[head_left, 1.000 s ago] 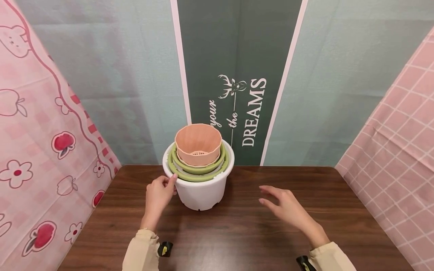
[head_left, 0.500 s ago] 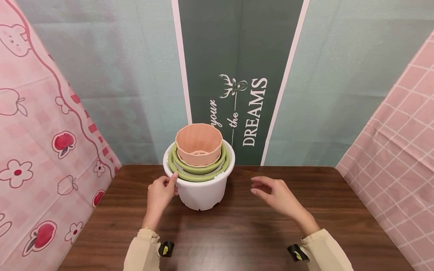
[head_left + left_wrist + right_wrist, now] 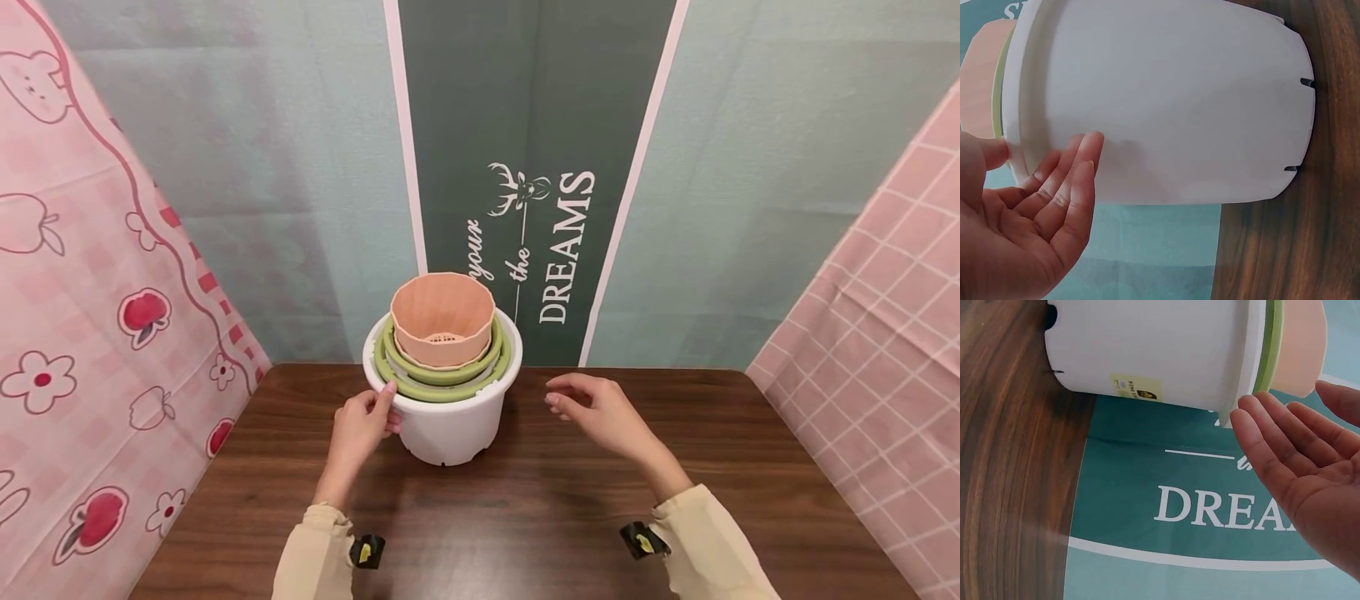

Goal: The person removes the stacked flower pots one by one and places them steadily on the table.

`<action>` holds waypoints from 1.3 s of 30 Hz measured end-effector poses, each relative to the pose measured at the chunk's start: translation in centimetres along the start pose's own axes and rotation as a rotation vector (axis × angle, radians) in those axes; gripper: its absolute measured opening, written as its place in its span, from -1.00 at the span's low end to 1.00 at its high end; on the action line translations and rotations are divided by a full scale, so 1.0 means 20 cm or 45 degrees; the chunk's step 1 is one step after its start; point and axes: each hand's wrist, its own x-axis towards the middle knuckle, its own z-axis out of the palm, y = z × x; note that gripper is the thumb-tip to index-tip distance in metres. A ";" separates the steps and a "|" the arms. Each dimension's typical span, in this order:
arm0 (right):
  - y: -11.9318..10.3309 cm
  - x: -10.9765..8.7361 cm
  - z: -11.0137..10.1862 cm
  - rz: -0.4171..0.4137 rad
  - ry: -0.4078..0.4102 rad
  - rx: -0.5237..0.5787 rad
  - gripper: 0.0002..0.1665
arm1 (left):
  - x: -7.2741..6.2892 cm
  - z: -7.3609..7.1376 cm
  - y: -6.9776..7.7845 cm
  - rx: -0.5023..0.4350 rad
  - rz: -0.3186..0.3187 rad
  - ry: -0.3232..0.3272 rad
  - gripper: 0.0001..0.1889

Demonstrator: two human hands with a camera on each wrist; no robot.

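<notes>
While I am reading "your", "the" and "DREAMS" on the green wall hanging (image 3: 472, 100), the yellowish label (image 3: 1132, 387) is proving illegible. The left hand (image 3: 362, 429) is pinching the rim of the white flowerpot (image 3: 450, 429); the right hand (image 3: 603, 412) is hovering apart, fingers loosely extended. Standing upright on the wooden table (image 3: 525, 517), the flowerpot is holding nested green-rimmed pots (image 3: 442, 395) and a peach pot (image 3: 442, 304).

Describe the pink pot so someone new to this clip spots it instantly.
On the brown table, near its far edge, stands a white pot. Two green rims nest inside it, and the pink pot sits topmost, set apart by its color and many-sided rim.
</notes>
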 end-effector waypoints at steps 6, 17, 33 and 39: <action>-0.02 0.04 0.00 0.008 -0.013 0.063 -0.79 | 0.00 0.00 0.01 0.003 0.001 -0.016 -0.52; -0.07 0.15 0.00 0.016 -0.035 0.217 -0.87 | 0.00 0.00 0.01 0.017 -0.012 -0.022 -0.53; -0.13 0.26 0.05 0.085 -0.062 0.324 -0.76 | 0.01 0.00 0.01 0.035 -0.022 -0.018 -0.52; -0.14 0.30 0.06 0.095 -0.058 0.376 -0.77 | 0.01 0.00 0.00 0.052 -0.021 -0.017 -0.52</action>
